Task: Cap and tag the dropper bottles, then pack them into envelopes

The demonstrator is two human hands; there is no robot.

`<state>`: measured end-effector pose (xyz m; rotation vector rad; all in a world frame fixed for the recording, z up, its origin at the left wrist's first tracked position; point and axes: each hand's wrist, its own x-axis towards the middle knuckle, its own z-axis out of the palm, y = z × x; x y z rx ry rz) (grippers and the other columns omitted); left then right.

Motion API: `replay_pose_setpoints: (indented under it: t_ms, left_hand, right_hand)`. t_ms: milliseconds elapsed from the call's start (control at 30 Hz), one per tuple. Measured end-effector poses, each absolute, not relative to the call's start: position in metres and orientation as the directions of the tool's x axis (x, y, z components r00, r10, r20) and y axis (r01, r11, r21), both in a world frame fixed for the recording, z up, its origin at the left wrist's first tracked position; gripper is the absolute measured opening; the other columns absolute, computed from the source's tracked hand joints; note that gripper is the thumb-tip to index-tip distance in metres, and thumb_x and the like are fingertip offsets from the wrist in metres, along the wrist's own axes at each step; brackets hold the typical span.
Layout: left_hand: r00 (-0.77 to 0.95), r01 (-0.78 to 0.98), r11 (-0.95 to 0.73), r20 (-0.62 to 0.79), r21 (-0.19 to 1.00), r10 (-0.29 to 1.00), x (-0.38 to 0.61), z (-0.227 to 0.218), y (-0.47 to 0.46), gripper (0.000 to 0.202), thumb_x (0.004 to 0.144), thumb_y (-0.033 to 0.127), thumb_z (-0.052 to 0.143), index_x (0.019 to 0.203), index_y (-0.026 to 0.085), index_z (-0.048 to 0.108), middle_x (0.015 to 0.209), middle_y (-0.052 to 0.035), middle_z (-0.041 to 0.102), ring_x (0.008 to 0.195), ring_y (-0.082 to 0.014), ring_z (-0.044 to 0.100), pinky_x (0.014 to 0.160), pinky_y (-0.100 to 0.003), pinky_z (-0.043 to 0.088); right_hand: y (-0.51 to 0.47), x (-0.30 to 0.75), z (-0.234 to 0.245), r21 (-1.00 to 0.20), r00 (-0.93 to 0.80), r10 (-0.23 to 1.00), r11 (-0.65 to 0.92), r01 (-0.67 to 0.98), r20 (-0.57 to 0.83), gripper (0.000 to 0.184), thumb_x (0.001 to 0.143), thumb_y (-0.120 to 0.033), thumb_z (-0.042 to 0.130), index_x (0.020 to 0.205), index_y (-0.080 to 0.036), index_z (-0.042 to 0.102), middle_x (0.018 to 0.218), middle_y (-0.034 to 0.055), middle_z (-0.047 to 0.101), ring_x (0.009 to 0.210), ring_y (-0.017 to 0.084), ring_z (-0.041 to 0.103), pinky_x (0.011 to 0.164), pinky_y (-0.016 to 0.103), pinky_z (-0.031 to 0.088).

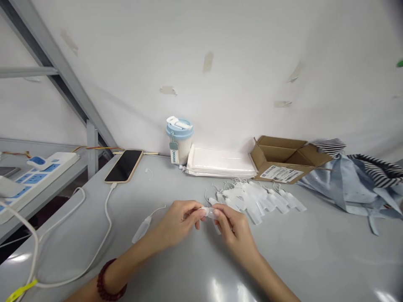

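Observation:
Between my two hands is a small translucent white plastic sleeve (210, 212), held above the grey table. My left hand (182, 220) pinches its left end with thumb and fingers. At the right end, my right hand (233, 226) pinches it the same way. Fingers cover much of the sleeve, so its full shape is hidden. Just behind my right hand lies a pile of similar translucent sleeves (252, 197) with thin white strings. Left of my left hand, a single sleeve with a string (142, 229) rests on the table, partly behind my forearm.
Along the wall stand a lidded cup (182, 147), a stack of white packets (223, 161) and an open cardboard box (280, 161). A blue cloth bag (349, 180) lies at right. At left are a phone (124, 165), its white cable (108, 218) and a power strip (36, 180).

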<state>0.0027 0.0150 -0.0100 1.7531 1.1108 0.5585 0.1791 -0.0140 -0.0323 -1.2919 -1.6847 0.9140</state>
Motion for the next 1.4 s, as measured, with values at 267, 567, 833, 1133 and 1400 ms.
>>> replay_pose_setpoints:
  t_ms: [267,567,833,1133,1400]
  left_hand:
    - [0.488,0.472,-0.257,-0.007,0.843,0.873,0.003,-0.008,0.014,0.026,0.091,0.034,0.045,0.096,0.019,0.065,0.084,-0.0031,0.066,0.073,-0.0159,0.06,0.057,-0.022,0.043]
    - [0.367,0.41,-0.151,-0.011,0.899,0.93,0.004,-0.013,0.014,0.034,0.09,0.046,0.046,0.105,0.019,0.061,0.053,0.0056,0.049,0.046,-0.0126,0.052,0.05,-0.022,0.043]
    - [0.461,0.406,-0.447,0.244,0.797,0.853,0.007,-0.023,0.007,0.027,0.094,0.029,0.04,0.085,0.017,0.062,0.062,-0.0002,0.059,0.053,-0.0126,0.053,0.055,-0.023,0.043]
    - [0.437,0.453,-0.321,0.107,0.832,0.893,0.012,-0.011,0.007,0.027,0.095,0.034,0.039,0.092,0.018,0.06,0.068,-0.0016,0.062,0.062,-0.0151,0.059,0.055,-0.023,0.045]
    - [0.564,0.466,-0.694,0.42,0.548,0.711,0.009,-0.021,0.001,0.035,0.097,0.022,0.03,0.077,0.017,0.057,0.062,-0.0028,0.06,0.054,-0.0134,0.056,0.052,-0.023,0.044]
  right_hand:
    - [-0.012,0.184,-0.031,-0.934,-0.158,0.984,0.13,0.332,0.08,0.035,0.095,-0.039,0.039,0.084,-0.016,0.063,0.052,-0.0048,0.043,0.043,0.01,0.039,0.046,0.023,0.033]
    - [-0.011,0.184,-0.032,-0.796,-0.095,0.916,0.386,0.466,0.389,0.02,0.093,-0.026,0.045,0.1,-0.017,0.062,0.074,0.0029,0.061,0.05,0.012,0.051,0.047,0.024,0.042]
    - [-0.015,0.182,-0.035,-0.772,-0.122,0.902,0.418,0.479,0.413,0.022,0.094,-0.025,0.038,0.094,-0.016,0.058,0.061,-0.0021,0.05,0.046,0.012,0.042,0.045,0.024,0.034]
    - [-0.015,0.181,-0.043,-0.854,-0.083,0.944,0.324,0.408,0.319,0.026,0.096,-0.032,0.033,0.1,-0.017,0.055,0.055,-0.0054,0.04,0.047,0.014,0.041,0.045,0.024,0.033]
    - [-0.017,0.18,-0.036,-0.912,-0.106,0.964,0.264,0.315,0.243,0.034,0.097,-0.04,0.031,0.088,-0.018,0.055,0.053,-0.0067,0.035,0.045,0.012,0.035,0.044,0.023,0.03]
